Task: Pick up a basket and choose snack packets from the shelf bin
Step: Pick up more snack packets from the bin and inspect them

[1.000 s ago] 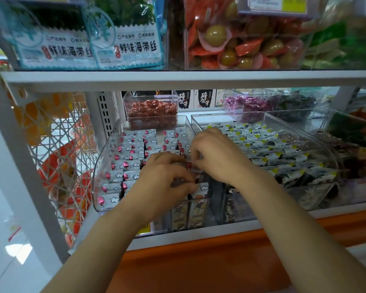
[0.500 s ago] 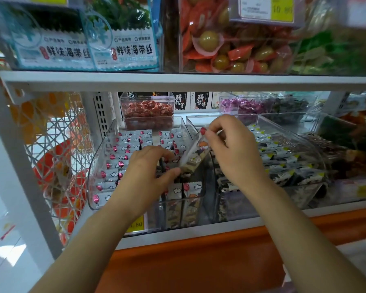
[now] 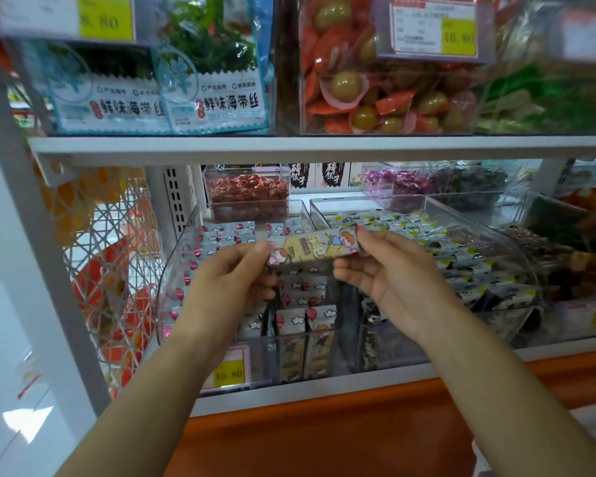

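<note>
The lower shelf (image 3: 324,389) carries the bin (image 3: 183,270). My left grip (image 3: 227,290) has risen from the bin and pinches the left end of the packet (image 3: 312,249); my right grip (image 3: 393,287) pinches the right end. Packet, tilted before, is now level above the bin.

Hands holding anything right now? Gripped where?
One snack packet, held by both ends: left hand pinches its left end, right hand its right end.

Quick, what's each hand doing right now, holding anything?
Left hand: pinching the left end of a long cartoon-printed yellow snack packet.
Right hand: pinching the same packet's right end.
</note>
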`<state>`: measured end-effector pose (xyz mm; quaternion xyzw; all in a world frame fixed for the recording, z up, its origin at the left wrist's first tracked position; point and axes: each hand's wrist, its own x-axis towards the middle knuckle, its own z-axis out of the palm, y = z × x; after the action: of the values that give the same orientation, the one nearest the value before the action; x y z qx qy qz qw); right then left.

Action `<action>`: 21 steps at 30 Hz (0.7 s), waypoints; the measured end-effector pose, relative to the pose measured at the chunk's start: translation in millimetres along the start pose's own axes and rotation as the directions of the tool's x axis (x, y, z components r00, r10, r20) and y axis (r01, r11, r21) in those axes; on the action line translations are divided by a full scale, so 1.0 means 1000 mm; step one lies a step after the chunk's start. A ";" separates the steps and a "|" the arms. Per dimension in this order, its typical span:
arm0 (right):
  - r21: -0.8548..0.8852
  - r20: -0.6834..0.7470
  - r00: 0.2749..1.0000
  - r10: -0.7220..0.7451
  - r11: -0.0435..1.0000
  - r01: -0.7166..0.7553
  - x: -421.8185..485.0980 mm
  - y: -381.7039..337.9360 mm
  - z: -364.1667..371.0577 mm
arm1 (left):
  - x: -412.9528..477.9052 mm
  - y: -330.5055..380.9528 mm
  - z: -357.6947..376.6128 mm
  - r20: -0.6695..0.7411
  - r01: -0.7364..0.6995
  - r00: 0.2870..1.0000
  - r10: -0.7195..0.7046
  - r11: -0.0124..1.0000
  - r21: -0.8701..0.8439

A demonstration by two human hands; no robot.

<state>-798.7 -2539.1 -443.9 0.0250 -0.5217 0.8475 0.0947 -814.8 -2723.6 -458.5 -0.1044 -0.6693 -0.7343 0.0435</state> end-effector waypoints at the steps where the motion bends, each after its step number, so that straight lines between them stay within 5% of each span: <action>1: 0.033 0.024 0.999 0.027 0.999 -0.028 -0.001 0.000 0.000 | 0.000 0.001 -0.001 0.011 0.020 1.000 -0.019 0.997 -0.078; 10: 0.059 0.057 0.998 0.039 0.997 -0.043 -0.001 0.004 0.000 | 0.001 0.002 -0.003 0.050 0.048 0.998 -0.036 0.965 -0.256; 21: -0.307 0.109 0.986 -0.128 0.939 0.156 0.000 0.009 -0.002 | 0.002 0.001 -0.008 0.069 0.020 0.998 -0.008 0.984 -0.176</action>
<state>-799.9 -2541.2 -452.7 0.0843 -0.6507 0.7424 0.1354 -817.0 -2731.7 -457.9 -0.1281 -0.6034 -0.7870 0.0064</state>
